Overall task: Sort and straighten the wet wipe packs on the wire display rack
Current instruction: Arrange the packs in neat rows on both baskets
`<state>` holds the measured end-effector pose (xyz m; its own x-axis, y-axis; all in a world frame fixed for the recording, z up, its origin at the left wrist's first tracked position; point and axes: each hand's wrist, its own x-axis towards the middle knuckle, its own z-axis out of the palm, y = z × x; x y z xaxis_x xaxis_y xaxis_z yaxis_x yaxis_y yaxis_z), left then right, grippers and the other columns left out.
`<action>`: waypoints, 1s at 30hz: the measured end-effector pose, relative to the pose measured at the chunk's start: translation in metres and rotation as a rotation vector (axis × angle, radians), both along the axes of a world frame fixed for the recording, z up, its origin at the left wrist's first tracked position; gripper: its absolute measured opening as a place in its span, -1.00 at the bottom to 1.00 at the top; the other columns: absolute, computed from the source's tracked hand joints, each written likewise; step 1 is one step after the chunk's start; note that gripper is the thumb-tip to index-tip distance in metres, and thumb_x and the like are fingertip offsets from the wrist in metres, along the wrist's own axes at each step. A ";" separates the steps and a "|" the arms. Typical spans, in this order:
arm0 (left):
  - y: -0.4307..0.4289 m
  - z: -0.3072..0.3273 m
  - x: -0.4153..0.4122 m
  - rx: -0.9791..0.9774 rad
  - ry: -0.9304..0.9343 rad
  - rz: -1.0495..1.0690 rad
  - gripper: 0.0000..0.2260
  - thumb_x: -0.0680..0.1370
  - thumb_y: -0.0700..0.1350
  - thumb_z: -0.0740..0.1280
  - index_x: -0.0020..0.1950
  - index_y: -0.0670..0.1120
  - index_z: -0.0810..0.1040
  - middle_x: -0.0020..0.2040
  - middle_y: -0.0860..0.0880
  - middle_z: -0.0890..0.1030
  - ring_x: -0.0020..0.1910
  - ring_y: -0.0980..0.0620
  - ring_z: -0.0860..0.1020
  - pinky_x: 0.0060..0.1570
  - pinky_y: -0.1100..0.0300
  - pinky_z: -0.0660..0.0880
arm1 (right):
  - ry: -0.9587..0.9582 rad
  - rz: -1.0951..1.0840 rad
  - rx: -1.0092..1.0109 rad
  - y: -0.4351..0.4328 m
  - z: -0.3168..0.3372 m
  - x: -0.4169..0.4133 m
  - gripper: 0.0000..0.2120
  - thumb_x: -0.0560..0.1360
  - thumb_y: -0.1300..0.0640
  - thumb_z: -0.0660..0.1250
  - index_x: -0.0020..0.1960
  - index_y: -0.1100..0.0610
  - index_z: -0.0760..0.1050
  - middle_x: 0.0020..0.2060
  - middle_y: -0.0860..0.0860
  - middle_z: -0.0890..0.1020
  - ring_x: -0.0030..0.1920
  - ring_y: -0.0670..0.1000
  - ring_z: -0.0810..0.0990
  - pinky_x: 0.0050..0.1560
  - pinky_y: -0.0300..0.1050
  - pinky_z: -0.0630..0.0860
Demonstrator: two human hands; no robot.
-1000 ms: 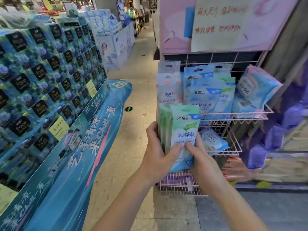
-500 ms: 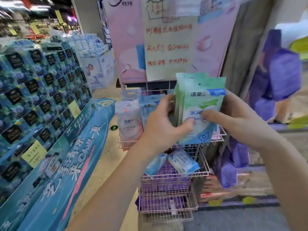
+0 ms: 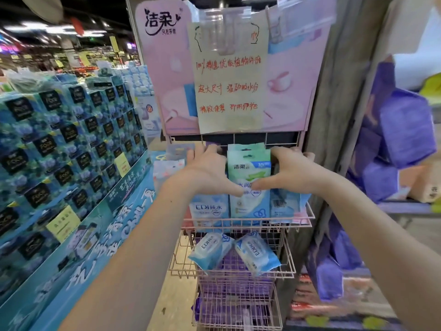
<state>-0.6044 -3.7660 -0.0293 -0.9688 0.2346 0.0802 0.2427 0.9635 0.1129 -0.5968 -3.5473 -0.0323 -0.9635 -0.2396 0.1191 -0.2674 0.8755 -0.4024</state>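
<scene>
On the top tier of the pink wire rack (image 3: 248, 221), green 洁柔 wet wipe packs (image 3: 249, 167) marked "10" stand upright. The left hand (image 3: 207, 174) grips them at 9 o'clock and the right hand (image 3: 287, 174) at 3 o'clock, fingers (image 3: 282, 152) curled behind. An "EDI 纯水" pack (image 3: 208, 209) stands at 8 o'clock.

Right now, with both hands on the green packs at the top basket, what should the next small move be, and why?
Probably ease the green packs down to seat behind the top basket's front rail, then release. The left hand and right hand grip them upright in the gap between the EDI pack and a barcode-side blue pack.
</scene>
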 end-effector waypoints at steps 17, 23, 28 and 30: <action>0.006 0.010 -0.014 0.105 -0.010 -0.132 -0.46 0.25 0.46 0.47 0.09 0.22 0.52 -0.02 0.17 0.58 0.04 0.17 0.41 0.27 -0.05 0.27 | -0.098 0.233 -0.062 0.009 0.006 -0.030 -0.71 0.19 -0.44 0.48 -0.15 -0.46 0.50 -0.22 -0.26 0.71 -0.21 -0.19 0.66 -0.13 -0.15 0.49; 0.011 0.011 -0.027 0.023 -0.130 -0.089 -0.47 0.26 0.44 0.51 0.08 0.17 0.62 -0.03 0.15 0.64 0.08 0.01 0.54 0.10 -0.03 0.27 | -0.121 0.141 0.049 -0.001 0.000 -0.033 -0.59 0.20 -0.41 0.51 -0.17 -0.15 0.58 -0.34 -0.25 0.67 -0.34 -0.22 0.61 -0.33 -0.21 0.38; 0.014 0.020 -0.025 0.031 -0.204 -0.103 -0.49 0.26 0.37 0.58 0.07 0.13 0.64 -0.03 0.15 0.68 0.03 0.04 0.63 -0.04 0.08 0.45 | -0.101 0.079 0.128 -0.005 0.000 -0.030 -0.43 0.21 -0.47 0.47 0.05 -0.13 0.60 -0.16 -0.23 0.69 -0.06 -0.09 0.66 -0.10 -0.18 0.40; 0.013 0.024 -0.021 0.006 -0.132 -0.102 -0.43 0.27 0.41 0.56 0.15 0.16 0.60 0.08 0.14 0.65 0.16 0.02 0.57 0.04 0.07 0.32 | -0.057 0.048 0.120 -0.004 0.003 -0.024 -0.06 0.12 -0.53 0.40 0.41 -0.14 0.42 0.04 -0.29 0.62 0.19 -0.04 0.61 0.29 0.01 0.40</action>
